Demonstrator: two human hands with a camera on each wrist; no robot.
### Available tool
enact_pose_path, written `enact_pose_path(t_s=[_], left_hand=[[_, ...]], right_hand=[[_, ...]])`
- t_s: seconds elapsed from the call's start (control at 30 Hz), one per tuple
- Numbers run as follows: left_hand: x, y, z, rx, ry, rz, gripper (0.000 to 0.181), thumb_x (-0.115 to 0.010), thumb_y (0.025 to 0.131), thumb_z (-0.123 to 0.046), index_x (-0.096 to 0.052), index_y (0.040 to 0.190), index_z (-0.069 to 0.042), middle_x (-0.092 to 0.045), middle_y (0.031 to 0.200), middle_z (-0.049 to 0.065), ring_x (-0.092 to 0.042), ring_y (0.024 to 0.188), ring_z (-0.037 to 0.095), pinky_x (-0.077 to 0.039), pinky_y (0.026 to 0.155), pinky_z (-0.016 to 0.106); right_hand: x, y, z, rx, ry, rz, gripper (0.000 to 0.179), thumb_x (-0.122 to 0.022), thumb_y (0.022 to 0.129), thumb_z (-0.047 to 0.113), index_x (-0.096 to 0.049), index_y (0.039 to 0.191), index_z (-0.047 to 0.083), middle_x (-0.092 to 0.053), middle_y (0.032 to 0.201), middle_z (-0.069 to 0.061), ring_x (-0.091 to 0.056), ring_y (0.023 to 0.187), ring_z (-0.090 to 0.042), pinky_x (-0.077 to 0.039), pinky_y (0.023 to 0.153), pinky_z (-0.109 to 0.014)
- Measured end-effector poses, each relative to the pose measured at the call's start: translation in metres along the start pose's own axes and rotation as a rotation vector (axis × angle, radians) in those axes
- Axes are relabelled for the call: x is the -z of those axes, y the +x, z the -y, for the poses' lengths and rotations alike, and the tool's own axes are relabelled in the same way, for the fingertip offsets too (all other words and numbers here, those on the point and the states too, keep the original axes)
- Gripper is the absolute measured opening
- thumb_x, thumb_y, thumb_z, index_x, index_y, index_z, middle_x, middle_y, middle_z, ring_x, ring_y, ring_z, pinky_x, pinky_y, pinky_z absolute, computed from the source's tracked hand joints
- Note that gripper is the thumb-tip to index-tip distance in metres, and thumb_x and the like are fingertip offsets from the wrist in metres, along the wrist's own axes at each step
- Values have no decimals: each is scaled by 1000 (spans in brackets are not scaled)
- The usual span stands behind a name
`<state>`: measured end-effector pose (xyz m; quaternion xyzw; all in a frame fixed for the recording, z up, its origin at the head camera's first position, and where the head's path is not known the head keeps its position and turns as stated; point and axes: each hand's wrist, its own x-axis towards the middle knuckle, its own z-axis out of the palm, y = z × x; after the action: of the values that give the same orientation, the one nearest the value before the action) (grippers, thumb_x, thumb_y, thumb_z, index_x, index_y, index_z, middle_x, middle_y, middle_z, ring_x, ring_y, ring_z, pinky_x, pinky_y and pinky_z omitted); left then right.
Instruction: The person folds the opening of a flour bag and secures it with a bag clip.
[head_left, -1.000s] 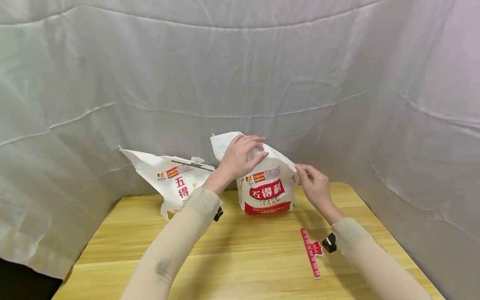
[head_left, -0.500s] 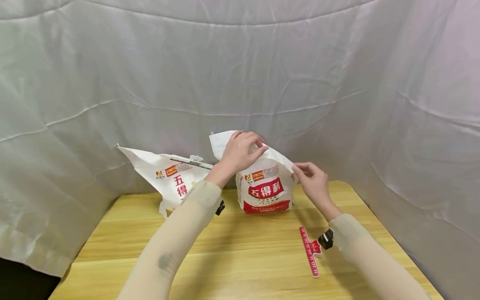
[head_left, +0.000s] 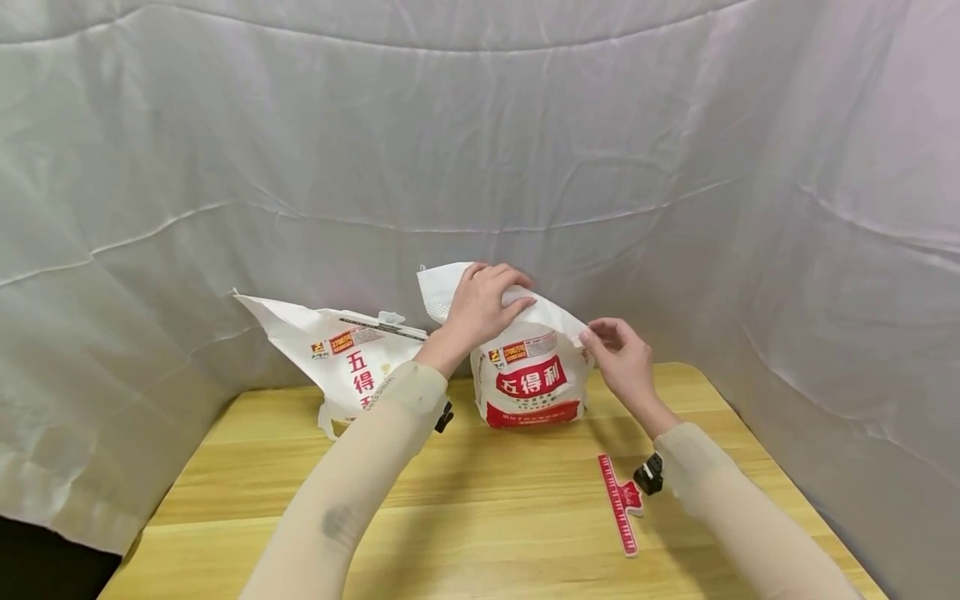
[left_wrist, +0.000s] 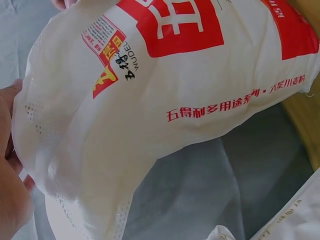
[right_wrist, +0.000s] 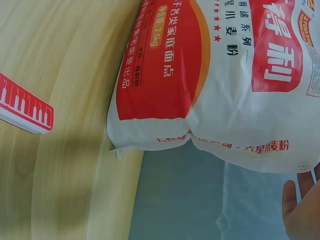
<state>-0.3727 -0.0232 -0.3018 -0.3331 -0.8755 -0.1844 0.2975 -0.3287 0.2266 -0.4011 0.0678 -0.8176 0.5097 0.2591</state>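
A white flour bag [head_left: 528,383] with red lettering stands upright at the back of the table, its top folded over. My left hand [head_left: 486,302] grips the folded top from above, thumb in front and fingers toward the back. At the fold's right end, my right hand [head_left: 624,354] pinches the corner between thumb and finger. The left wrist view shows the bag's side [left_wrist: 140,100] close up, fingers partly behind it. In the right wrist view the bag's red base [right_wrist: 160,65] shows, with part of my right hand [right_wrist: 305,212] at the edge.
Left of it leans a second white flour bag [head_left: 348,358], a pale clip [head_left: 390,317] along its top and my left forearm partly in front. A red and white sealing clip [head_left: 621,507] lies on the wooden table [head_left: 510,517] at the right. Grey curtain [head_left: 480,142] hangs close behind.
The right hand has drawn slightly leftward, and the bag's right top corner has come down and inward with it. The left hand keeps its grip on the top.
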Motion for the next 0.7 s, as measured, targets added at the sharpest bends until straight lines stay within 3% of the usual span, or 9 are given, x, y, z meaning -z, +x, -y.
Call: enact_pose_path(t_s=[0.33, 0.7], left_hand=[[-2, -3, 2, 18, -13, 14, 20, -76, 97, -30, -75, 113, -18, -74, 115, -3, -66, 114, 18, -37, 113, 40], [-7, -6, 6, -38, -27, -67, 12, -79, 93, -25, -75, 102, -17, -75, 105, -4, -67, 108, 18, -38, 112, 43]], right_hand=[[-6, 7, -3, 6, 42, 16, 37, -73, 100, 29, -67, 128, 7, -71, 125, -12, -68, 108, -26, -54, 81, -13], [-8, 11, -7, 33, 25, 9, 31, -72, 100, 28, -71, 122, 7, -73, 119, -11, -67, 102, -21, -54, 76, -13]])
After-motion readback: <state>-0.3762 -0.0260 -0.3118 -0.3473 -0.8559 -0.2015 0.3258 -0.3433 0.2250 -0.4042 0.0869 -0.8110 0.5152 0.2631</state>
